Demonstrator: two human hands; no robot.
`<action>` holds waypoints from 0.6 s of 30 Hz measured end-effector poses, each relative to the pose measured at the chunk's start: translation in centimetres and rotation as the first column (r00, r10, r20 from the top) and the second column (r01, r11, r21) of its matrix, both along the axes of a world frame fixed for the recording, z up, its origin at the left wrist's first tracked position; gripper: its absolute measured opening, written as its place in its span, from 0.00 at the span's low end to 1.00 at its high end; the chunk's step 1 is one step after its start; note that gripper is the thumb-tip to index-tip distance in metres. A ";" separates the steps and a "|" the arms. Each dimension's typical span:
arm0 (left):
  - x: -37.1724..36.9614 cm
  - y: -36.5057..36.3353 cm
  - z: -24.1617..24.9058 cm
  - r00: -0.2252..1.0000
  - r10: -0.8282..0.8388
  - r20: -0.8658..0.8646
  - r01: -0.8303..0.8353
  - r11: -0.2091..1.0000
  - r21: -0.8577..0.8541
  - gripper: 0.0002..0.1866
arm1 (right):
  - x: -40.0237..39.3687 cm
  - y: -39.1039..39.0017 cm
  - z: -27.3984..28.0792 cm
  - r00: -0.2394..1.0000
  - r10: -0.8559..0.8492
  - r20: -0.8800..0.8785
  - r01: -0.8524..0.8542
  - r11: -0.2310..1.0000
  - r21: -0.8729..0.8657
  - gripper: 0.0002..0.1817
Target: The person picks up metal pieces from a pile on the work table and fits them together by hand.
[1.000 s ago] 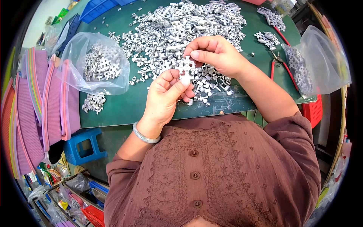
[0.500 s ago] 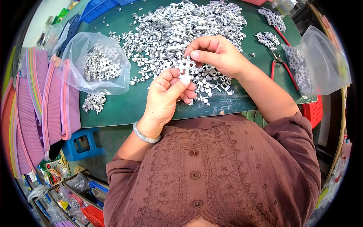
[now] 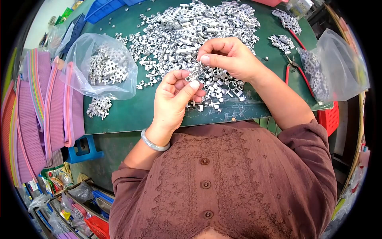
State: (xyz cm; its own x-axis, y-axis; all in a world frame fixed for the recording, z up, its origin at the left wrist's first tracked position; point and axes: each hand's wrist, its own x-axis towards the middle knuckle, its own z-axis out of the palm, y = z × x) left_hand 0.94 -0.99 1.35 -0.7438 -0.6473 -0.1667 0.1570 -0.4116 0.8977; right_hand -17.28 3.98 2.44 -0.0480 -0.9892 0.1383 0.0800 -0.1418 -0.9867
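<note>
My left hand [image 3: 171, 95], with a pale bangle on its wrist, pinches a small silver metal piece [image 3: 193, 75] between thumb and fingers. The piece is turned edge-on, so its full shape does not show. Just above it, the thumb and forefinger of my right hand [image 3: 230, 57] are closed at its upper end. Whether these fingertips grip the same piece or a separate small part is too small to tell. Behind and beneath both hands spreads a large pile of loose silver metal pieces [image 3: 175, 32] on the green table [image 3: 123, 121].
A clear bag [image 3: 73, 79] of joined metal pieces stands at left, a small cluster [image 3: 99, 107] before it. Red-handled pliers [image 3: 306, 81], more clusters [image 3: 281, 43] and another bag [image 3: 346, 67] lie right. Blue trays [image 3: 103, 10] stand at the back; pink-purple fabric [image 3: 57, 103] hangs left.
The metal piece has turned from facing me with its holes showing to nearly edge-on. Both hands stay in almost the same place.
</note>
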 end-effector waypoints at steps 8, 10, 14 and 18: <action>0.1 0.1 -0.5 0.998 0.023 -0.051 -0.027 0.997 -0.068 0.13 | 0.0 0.0 0.1 1.000 0.013 0.023 -0.013 1.000 -0.002 0.06; 0.1 0.1 -0.5 0.998 0.037 -0.051 -0.041 0.995 -0.091 0.13 | 0.0 0.0 0.1 1.000 0.013 0.029 -0.013 1.000 -0.001 0.06; 0.1 0.1 -0.5 0.998 0.040 -0.051 -0.046 0.992 -0.120 0.13 | 0.0 0.0 0.0 0.999 0.020 0.049 -0.020 1.000 0.001 0.06; 0.1 0.1 -0.5 0.998 0.044 -0.052 -0.050 0.991 -0.121 0.13 | -0.1 0.0 0.0 0.998 0.016 0.056 -0.017 1.000 0.016 0.06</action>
State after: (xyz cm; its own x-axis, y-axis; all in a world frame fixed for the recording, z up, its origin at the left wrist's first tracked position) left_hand 1.00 -0.85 0.80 -0.7172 -0.6952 -0.0483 0.2190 -0.2906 0.9314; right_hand -17.33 3.98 2.44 -0.0392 -0.9921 0.1193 0.1375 -0.1236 -0.9828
